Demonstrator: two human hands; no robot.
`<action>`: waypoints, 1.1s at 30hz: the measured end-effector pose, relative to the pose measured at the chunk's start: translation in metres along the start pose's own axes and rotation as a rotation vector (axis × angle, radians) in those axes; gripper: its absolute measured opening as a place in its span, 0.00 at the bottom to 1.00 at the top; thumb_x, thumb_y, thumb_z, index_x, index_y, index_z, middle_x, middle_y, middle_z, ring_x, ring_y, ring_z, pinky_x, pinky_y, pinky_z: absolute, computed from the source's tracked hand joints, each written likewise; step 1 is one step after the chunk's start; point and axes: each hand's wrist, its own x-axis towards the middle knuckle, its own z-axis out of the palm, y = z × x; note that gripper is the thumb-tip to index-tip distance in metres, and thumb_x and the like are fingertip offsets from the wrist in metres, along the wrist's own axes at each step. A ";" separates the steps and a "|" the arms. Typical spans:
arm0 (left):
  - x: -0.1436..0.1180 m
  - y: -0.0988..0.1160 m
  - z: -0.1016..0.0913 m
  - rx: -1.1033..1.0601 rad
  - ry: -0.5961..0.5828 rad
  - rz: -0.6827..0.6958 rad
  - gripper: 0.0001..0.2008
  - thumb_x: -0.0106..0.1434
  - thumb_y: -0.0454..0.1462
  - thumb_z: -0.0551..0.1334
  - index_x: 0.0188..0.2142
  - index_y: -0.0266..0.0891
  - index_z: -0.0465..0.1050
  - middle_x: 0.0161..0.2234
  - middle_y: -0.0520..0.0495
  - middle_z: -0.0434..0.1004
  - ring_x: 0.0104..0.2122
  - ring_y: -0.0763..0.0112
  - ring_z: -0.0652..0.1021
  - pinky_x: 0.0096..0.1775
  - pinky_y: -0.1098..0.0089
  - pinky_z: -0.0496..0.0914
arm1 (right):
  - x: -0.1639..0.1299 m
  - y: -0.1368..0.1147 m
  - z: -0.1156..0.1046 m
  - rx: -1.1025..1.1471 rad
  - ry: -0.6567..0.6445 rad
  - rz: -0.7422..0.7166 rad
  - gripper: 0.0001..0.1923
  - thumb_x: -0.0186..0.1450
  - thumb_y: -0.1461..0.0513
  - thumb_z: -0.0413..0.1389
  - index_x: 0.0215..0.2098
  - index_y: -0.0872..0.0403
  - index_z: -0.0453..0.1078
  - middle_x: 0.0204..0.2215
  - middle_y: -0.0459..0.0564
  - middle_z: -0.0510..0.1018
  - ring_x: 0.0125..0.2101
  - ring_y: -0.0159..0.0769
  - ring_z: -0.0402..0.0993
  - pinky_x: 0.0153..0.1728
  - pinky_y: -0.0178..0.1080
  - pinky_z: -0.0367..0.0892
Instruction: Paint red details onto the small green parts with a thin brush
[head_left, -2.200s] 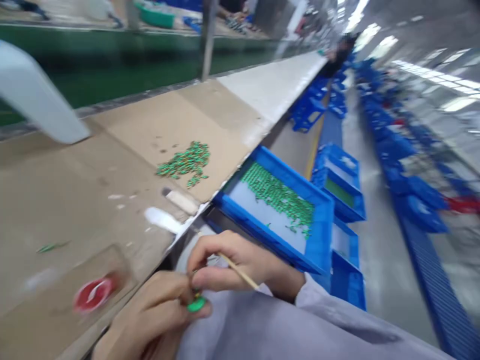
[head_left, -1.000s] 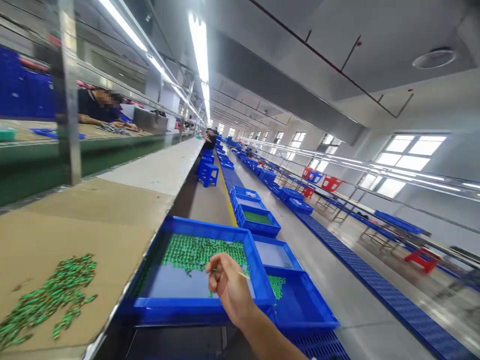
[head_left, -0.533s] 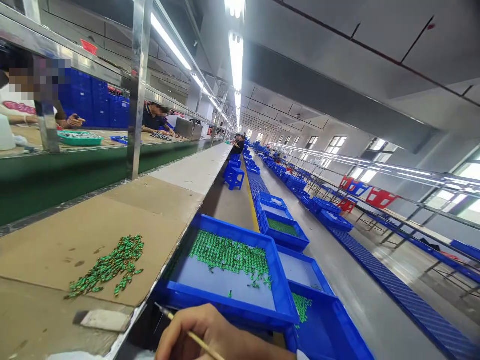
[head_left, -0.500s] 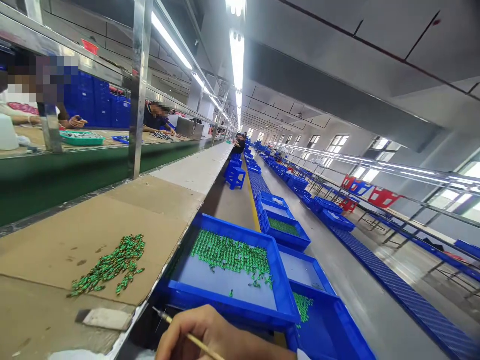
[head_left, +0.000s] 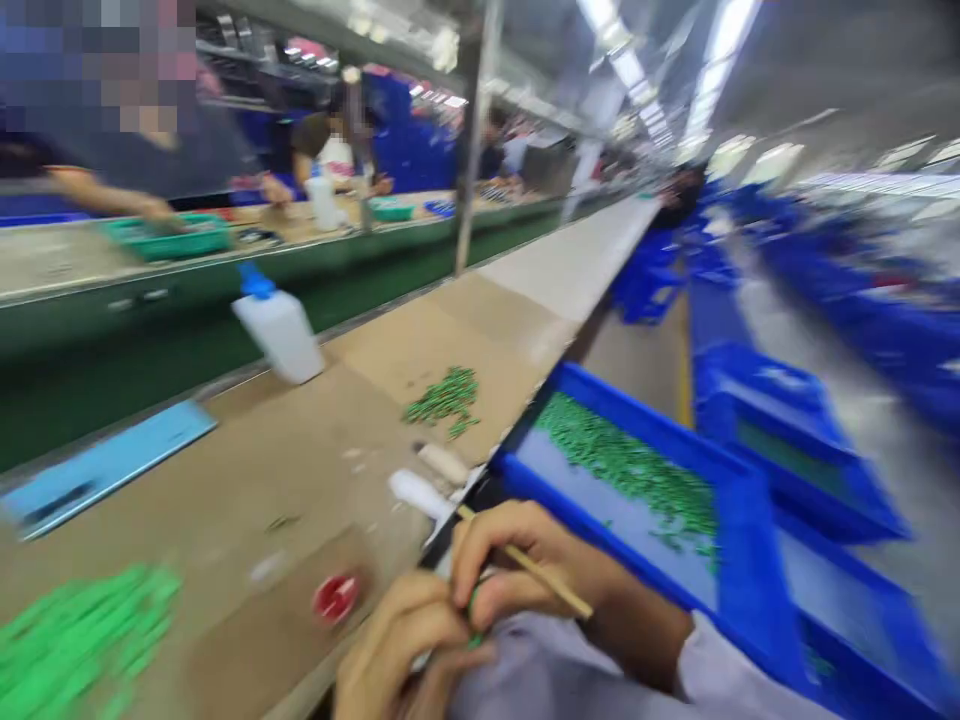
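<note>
In the head view, which is motion-blurred, the right hand (head_left: 525, 565) sits low at the edge of the cardboard-covered workbench (head_left: 247, 500), its fingers curled and pinched around a thin wooden stick (head_left: 536, 570) that slants from upper left down to the right across the knuckles. Touching it from below and left, the left hand (head_left: 401, 650) has its fingers pressed together onto a small green piece (head_left: 472, 615), which shows only as a sliver between the fingertips of both hands; its shape cannot be made out. Just right of the hands a blue plastic tray (head_left: 731, 520) holds a band of many small green parts (head_left: 622, 465). On the bench, a small heap of green parts (head_left: 444, 398) lies beyond the hands, a blurred green pile (head_left: 71, 640) fills the lower left corner, a round red cap (head_left: 335, 597) lies near the left hand, and a white plastic bottle with a blue cap (head_left: 277, 330) stands farther back. Beyond the green conveyor, other people's arms reach towards a green tray (head_left: 169, 238).
</note>
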 end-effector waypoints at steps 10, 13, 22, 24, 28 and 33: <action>-0.018 0.022 -0.050 0.300 0.209 0.080 0.05 0.71 0.36 0.67 0.37 0.37 0.77 0.33 0.51 0.80 0.33 0.74 0.83 0.37 0.73 0.80 | 0.045 0.007 0.044 0.022 -0.161 -0.110 0.08 0.72 0.54 0.63 0.41 0.47 0.81 0.31 0.46 0.80 0.31 0.32 0.76 0.34 0.36 0.72; -0.024 0.022 -0.053 0.310 0.238 0.086 0.05 0.68 0.33 0.70 0.36 0.39 0.75 0.32 0.53 0.81 0.31 0.76 0.83 0.36 0.75 0.80 | 0.046 0.010 0.050 -0.016 -0.136 -0.100 0.08 0.73 0.54 0.62 0.43 0.46 0.82 0.30 0.47 0.80 0.32 0.34 0.76 0.36 0.38 0.74; -0.038 0.028 -0.045 0.359 0.266 0.029 0.02 0.69 0.33 0.68 0.39 0.38 0.77 0.35 0.50 0.84 0.34 0.72 0.84 0.37 0.71 0.80 | 0.042 0.003 0.048 -0.127 -0.157 -0.068 0.07 0.74 0.56 0.61 0.42 0.47 0.82 0.30 0.48 0.80 0.31 0.35 0.76 0.34 0.39 0.74; -0.042 0.031 -0.045 0.348 0.212 0.019 0.03 0.72 0.34 0.65 0.40 0.37 0.78 0.36 0.49 0.85 0.36 0.71 0.84 0.38 0.70 0.80 | 0.041 0.003 0.045 -0.122 -0.183 -0.072 0.07 0.75 0.58 0.60 0.44 0.47 0.81 0.30 0.48 0.80 0.31 0.35 0.76 0.34 0.39 0.74; -0.045 0.034 -0.045 0.315 0.160 -0.006 0.08 0.75 0.34 0.61 0.41 0.35 0.79 0.39 0.47 0.85 0.39 0.71 0.83 0.41 0.69 0.80 | 0.039 0.005 0.041 -0.099 -0.222 -0.054 0.06 0.74 0.60 0.61 0.44 0.46 0.81 0.30 0.46 0.81 0.29 0.33 0.76 0.32 0.36 0.73; -0.048 0.031 -0.039 0.322 0.169 -0.034 0.07 0.73 0.33 0.63 0.37 0.35 0.79 0.39 0.47 0.84 0.38 0.71 0.82 0.40 0.69 0.79 | 0.036 0.013 0.038 -0.076 -0.130 0.020 0.02 0.71 0.59 0.65 0.42 0.47 0.81 0.30 0.45 0.80 0.28 0.32 0.75 0.29 0.35 0.70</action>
